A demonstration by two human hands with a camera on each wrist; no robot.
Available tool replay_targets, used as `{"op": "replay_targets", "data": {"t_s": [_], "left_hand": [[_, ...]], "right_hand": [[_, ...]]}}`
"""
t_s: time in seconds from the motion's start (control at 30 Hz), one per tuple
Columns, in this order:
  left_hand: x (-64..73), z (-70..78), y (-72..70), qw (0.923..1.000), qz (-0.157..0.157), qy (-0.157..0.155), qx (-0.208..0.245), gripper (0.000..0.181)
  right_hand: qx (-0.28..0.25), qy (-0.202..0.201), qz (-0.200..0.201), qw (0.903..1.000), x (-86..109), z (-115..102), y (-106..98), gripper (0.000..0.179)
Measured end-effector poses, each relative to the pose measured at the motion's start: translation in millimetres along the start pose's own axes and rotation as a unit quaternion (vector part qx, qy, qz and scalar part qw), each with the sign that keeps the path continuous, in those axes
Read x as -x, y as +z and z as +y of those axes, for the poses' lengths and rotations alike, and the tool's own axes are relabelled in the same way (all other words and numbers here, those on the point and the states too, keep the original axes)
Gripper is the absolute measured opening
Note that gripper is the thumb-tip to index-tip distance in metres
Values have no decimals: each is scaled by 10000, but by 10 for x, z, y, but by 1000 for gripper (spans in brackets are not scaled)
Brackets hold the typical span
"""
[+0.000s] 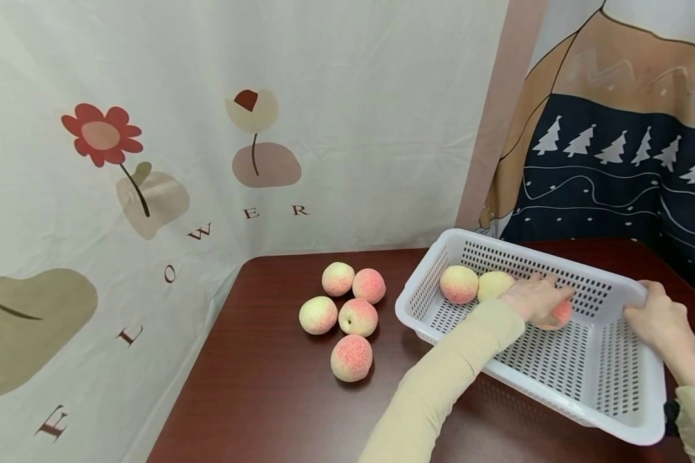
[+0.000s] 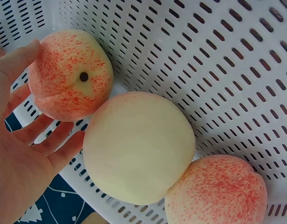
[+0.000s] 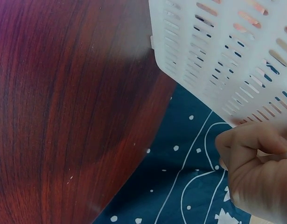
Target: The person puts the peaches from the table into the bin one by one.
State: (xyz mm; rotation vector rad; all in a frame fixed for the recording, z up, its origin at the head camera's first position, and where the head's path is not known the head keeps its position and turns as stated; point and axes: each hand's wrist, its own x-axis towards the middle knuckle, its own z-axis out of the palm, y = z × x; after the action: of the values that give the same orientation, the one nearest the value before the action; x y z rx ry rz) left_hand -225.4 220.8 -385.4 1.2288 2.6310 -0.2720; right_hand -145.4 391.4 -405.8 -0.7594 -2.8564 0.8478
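A white perforated plastic basket [image 1: 591, 411] sits at a slant on the table with three peaches inside. My left hand [image 1: 533, 299] reaches in, its thumb and fingers around the rightmost peach [image 1: 563, 314]. In the left wrist view that peach [image 2: 71, 74] shows a dark stem hole, and the thumb touches its side. A pale yellow peach [image 2: 138, 147] and a redder peach [image 2: 218, 191] lie in a row beside it. My right hand [image 1: 666, 321] grips the basket's right end; the right wrist view shows its bent fingers [image 3: 246, 144] at the rim.
Several more peaches [image 1: 358, 317] are grouped on the dark red-brown wooden table [image 1: 266, 379], left of the basket. A white flower-print curtain [image 1: 353, 128] stands behind the table. Dark blue cloth with white trees [image 1: 602, 186] hangs at the right.
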Motion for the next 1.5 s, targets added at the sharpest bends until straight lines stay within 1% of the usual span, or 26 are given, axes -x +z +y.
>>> {"op": "replay_targets", "data": {"t_s": [0.23,0.5,0.63,0.7,0.8,0.9,1.03,1.13,1.3,1.43,1.5], "left_hand": [[9,18,-26,9999,-82,-129,59,63],[9,-25,-53,9999,-23,-63,99,60],[24,-63,-107,9998,22,-16,199,56],[46,-90,-149,9994,99,34,338,52],[100,-144,-224,9980,333,136,528,47],[178,-199,-291,9954,530,129,792,45],[310,-278,-353,9917,756,126,1034,44],[404,-348,-383,9896,962,162,1059,43],[549,-484,-454,9854,1333,73,1057,40],[701,-611,-517,9800,1681,48,1061,39],[790,-685,-526,9760,1882,55,1096,38]], "right_hand": [[6,-46,2,10000,3,5,3,64],[21,-38,8,10000,-3,4,-1,64],[17,-24,-5,10000,3,0,-5,64],[11,-20,-10,10000,7,-2,-6,64],[-2,-21,-5,10000,11,-4,-4,64],[-15,-9,-12,10000,9,-5,-2,64],[-17,23,-38,10000,2,-3,-4,64],[-18,36,-53,10000,0,0,-4,64],[-25,27,-44,10000,9,-2,-5,64],[-58,-11,-59,10000,16,-9,-8,66],[-71,-13,-77,9999,16,-15,-11,66]]}}
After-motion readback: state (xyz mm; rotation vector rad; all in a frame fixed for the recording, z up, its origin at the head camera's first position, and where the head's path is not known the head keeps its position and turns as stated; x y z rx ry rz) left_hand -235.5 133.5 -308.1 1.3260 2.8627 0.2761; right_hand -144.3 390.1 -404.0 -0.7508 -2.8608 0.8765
